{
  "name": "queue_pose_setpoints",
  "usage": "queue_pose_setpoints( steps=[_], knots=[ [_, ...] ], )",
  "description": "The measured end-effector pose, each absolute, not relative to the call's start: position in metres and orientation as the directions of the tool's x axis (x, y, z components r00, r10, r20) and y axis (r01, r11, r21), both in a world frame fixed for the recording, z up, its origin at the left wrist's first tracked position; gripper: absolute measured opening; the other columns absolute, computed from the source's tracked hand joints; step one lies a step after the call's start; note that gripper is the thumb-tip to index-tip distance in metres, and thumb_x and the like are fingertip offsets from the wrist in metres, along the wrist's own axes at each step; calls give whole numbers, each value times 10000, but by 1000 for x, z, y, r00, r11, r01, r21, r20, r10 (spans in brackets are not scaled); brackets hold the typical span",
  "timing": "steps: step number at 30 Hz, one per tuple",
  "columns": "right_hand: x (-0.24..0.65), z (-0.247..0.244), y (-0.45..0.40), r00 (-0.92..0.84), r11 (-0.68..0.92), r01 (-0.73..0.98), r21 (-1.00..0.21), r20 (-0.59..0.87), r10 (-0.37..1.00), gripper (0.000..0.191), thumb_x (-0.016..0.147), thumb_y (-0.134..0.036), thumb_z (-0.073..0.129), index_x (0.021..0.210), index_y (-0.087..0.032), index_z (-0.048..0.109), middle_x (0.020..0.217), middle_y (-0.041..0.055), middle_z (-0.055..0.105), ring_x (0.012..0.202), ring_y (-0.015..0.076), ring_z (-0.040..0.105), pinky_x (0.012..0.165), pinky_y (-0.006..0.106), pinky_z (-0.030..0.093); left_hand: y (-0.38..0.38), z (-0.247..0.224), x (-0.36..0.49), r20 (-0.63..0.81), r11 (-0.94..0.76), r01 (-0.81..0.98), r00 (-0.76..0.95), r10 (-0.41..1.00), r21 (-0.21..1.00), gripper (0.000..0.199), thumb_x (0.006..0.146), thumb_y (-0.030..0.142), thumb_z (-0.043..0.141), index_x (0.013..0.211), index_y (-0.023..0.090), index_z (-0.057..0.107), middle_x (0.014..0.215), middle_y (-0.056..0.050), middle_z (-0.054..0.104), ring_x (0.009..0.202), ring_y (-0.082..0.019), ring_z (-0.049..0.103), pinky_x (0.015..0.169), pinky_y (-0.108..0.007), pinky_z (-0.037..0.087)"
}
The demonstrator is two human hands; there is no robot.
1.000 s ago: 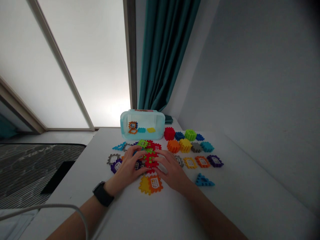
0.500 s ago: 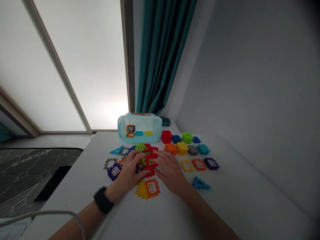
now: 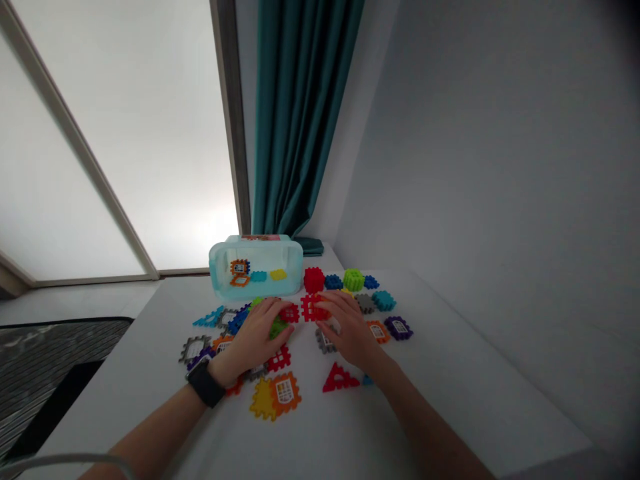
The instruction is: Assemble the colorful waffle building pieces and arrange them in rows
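- Left hand [image 3: 253,339]: fingers fairly spread and curved down over a green block [image 3: 277,327]; can't tell if they're actually gripping it or just resting there.
- Right hand [image 3: 350,331]: fingers slightly spread, tips on a red grid piece [image 3: 314,308], and no clear pinch that I can see.
- Another red grid [image 3: 279,359] lies just past the left hand, with a gray frame [image 3: 325,341] under the right palm's edge.
- Tip: with toothed edges like these, go slow and use your fingertips, or you'll nudge the neighbors.
- Out from there: a red triangle [image 3: 340,379], a yellow-and-orange pair [image 3: 274,397], a watch [image 3: 203,383] on the left wrist, and a clear box [image 3: 256,270] holding a few pieces, all on a white table [image 3: 450,380].
- Versus half a second ago: the red clump has spread into separate pieces, the red triangle has shown up, and the view has swung left.
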State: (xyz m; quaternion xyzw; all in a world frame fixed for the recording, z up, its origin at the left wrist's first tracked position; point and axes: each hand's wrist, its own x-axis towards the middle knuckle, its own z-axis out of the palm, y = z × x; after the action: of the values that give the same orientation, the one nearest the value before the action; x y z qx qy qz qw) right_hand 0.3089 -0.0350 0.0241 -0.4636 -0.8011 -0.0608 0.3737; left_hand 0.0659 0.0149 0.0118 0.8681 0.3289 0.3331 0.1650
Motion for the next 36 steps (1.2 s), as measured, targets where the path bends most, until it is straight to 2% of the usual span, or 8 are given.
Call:
queue_pose_setpoints(
  steps=[2, 6, 10, 16, 24, 36],
  knots=[
    [325, 23, -29, -276, 544, 801, -249, 653, 705, 267, 919, -235, 602, 1182, -252, 644, 1269, 105, 660, 1249, 284, 560, 1073, 551, 458, 20, 12, 74, 461, -755, 492, 599, 655, 434, 318, 910, 297, 590, 1219, 223, 603, 1206, -109, 620, 1132, -290, 587, 997, -461, 464],
    [354, 25, -16, -241, 497, 828, -261, 635, 734, 257, 914, -263, 597, 1163, -238, 653, 1241, 110, 674, 1216, 284, 580, 1057, 549, 461, 23, 2, 86, 436, -789, 506, 658, 614, 347, 273, 915, 293, 582, 1176, 233, 631, 1234, -102, 615, 1142, -291, 578, 1026, -485, 437],
    [370, 31, 3, -235, 471, 839, -272, 600, 765, 238, 903, -265, 613, 1133, -236, 664, 1246, 109, 674, 1199, 284, 591, 1060, 543, 448, 23, -8, 89, 421, -799, 503, 679, 602, 331, 281, 918, 320, 587, 1181, 236, 641, 1276, -110, 608, 1184, -309, 551, 1052, -519, 410],
    [374, 32, 43, -271, 489, 823, -288, 556, 786, 248, 897, -224, 615, 1137, -208, 673, 1226, 117, 684, 1179, 269, 593, 1048, 515, 453, 27, -9, 83, 423, -801, 512, 681, 598, 309, 310, 923, 294, 574, 1225, 248, 630, 1277, -94, 615, 1186, -301, 542, 1058, -503, 407],
    [376, 27, 85, -338, 518, 804, -292, 493, 802, 251, 878, -207, 651, 1126, -173, 676, 1216, 121, 697, 1150, 258, 604, 1048, 482, 458, 31, -14, 80, 354, -783, 571, 699, 621, 245, 333, 942, 316, 568, 1269, 263, 600, 1329, -90, 593, 1228, -316, 526, 1054, -518, 409],
    [377, 21, 110, -411, 547, 751, -369, 386, 826, 290, 889, -244, 645, 1175, -209, 668, 1263, 110, 673, 1196, 263, 583, 1080, 488, 433, 28, -12, 81, 290, -783, 599, 729, 620, 166, 307, 940, 278, 572, 1244, 248, 599, 1336, -92, 579, 1260, -308, 500, 1077, -529, 395]
  ],
)
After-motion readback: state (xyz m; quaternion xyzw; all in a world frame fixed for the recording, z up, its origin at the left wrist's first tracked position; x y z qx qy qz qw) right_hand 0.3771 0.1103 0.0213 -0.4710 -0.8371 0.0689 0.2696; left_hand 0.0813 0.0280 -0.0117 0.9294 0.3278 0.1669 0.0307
